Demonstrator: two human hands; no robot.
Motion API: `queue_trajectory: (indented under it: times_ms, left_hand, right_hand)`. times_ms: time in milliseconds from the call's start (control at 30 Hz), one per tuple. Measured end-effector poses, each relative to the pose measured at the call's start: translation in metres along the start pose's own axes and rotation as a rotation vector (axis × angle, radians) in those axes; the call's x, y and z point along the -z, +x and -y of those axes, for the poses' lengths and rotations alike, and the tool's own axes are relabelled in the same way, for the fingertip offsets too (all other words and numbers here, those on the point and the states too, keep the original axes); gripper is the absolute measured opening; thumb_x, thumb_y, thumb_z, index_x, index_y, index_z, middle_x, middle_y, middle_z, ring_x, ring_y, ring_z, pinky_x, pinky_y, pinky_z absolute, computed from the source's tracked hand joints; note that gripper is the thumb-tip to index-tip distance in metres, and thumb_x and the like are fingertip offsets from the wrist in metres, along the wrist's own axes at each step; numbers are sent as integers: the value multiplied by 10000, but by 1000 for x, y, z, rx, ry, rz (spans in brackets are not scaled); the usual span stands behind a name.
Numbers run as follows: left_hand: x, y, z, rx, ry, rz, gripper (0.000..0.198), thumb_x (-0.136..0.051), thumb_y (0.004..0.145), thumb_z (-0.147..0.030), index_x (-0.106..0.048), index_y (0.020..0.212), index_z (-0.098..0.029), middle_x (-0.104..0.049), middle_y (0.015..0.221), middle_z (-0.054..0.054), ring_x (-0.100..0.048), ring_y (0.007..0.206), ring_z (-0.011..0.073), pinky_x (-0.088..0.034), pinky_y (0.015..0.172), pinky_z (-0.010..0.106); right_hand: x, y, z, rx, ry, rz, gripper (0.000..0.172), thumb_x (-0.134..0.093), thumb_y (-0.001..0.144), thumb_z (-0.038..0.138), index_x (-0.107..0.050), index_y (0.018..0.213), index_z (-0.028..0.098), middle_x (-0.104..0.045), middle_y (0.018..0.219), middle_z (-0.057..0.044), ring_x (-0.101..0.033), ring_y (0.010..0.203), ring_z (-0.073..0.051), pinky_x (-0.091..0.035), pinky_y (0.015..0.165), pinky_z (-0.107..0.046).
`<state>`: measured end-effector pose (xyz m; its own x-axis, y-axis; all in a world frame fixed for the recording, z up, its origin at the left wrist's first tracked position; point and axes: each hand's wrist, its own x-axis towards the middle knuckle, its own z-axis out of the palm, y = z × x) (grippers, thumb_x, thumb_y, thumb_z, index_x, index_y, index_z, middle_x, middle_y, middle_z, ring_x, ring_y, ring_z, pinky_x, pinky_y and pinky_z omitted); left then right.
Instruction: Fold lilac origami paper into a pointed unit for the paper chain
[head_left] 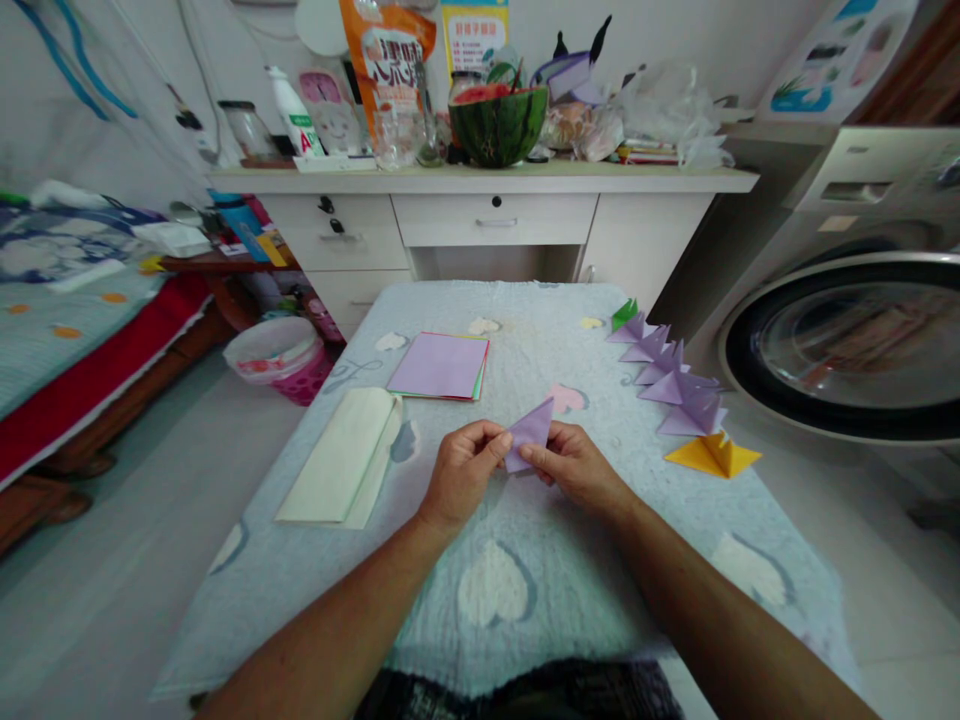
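A folded piece of purple origami paper [531, 434] is held up between my two hands, just over the table. My left hand [466, 468] pinches its left edge with thumb and fingers. On the other side, my right hand [581, 462] grips it, thumb pressed on the front face; the fingers behind are partly hidden. Beyond my left hand lies a stack of square coloured paper [439, 366] with a purple sheet on top. To the right, several folded purple paper pieces [679, 385] form a row, with a green one [624, 314] at the far end and an orange-yellow one [714, 456] nearest me.
A heart-patterned cloth [480, 610] covers the table. Folded pale paper [341, 460] rests at its left. Behind stands a white cabinet [495, 218] bearing a cut watermelon [499, 125] and other items. A washing machine [847, 300] is at right, a pink bin [281, 365] at left.
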<state>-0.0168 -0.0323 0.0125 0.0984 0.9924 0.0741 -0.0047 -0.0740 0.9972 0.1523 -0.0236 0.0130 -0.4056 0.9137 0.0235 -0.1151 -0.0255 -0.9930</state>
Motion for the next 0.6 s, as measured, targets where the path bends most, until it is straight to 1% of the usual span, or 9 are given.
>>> queue_trajectory:
  times_ms: [100, 167, 233, 400, 500, 600]
  left_hand:
    - [-1, 2, 1, 25, -55, -51, 216, -640, 824, -352, -608, 744, -154, -535, 575, -51, -471, 536, 78, -374, 542, 203]
    - [-1, 3, 1, 32, -100, -94, 191, -661, 806, -343, -595, 836, -167, -553, 596, -59, -490, 532, 77, -378, 535, 197]
    - [-2, 4, 1, 27, -122, -119, 228, -691, 780, -327, -567, 903, -181, -582, 634, -63, -516, 540, 77, -392, 543, 192]
    - [-2, 4, -1, 33, -80, -116, 236, -702, 769, -320, -580, 898, -165, -618, 690, -40, -548, 582, 81, -408, 557, 189]
    - [-2, 4, -1, 47, -96, -107, 251, -689, 776, -321, -602, 941, -154, -642, 717, -20, -572, 610, 93, -422, 574, 196]
    - [-2, 5, 0, 63, -96, -97, 305, -685, 776, -328, -634, 1018, -150, -675, 762, 4, -596, 645, 109, -442, 605, 212]
  right_hand:
    - [3, -1, -3, -18, 17, -3, 324, -706, 780, 478, -615, 793, 167, -519, 588, 47, -398, 473, -63, -308, 448, -202]
    - [4, -1, -4, -22, 23, -18, 330, -709, 777, 476, -582, 738, 174, -489, 554, 58, -397, 468, -65, -306, 448, -202]
    - [3, -2, -3, -19, 23, -21, 326, -715, 771, 472, -582, 741, 175, -496, 563, 56, -407, 474, -67, -314, 453, -201]
    - [1, -4, 0, -10, 36, 40, 301, -707, 784, 448, -645, 884, 170, -540, 641, 35, -458, 526, -79, -350, 484, -205]
    - [2, -6, 1, 4, 40, 63, 289, -675, 812, 451, -650, 872, 169, -552, 651, 21, -477, 551, -90, -374, 509, -216]
    - [2, -7, 2, 5, 34, 64, 287, -682, 804, 454, -649, 840, 172, -557, 655, 19, -479, 554, -91, -389, 520, -218]
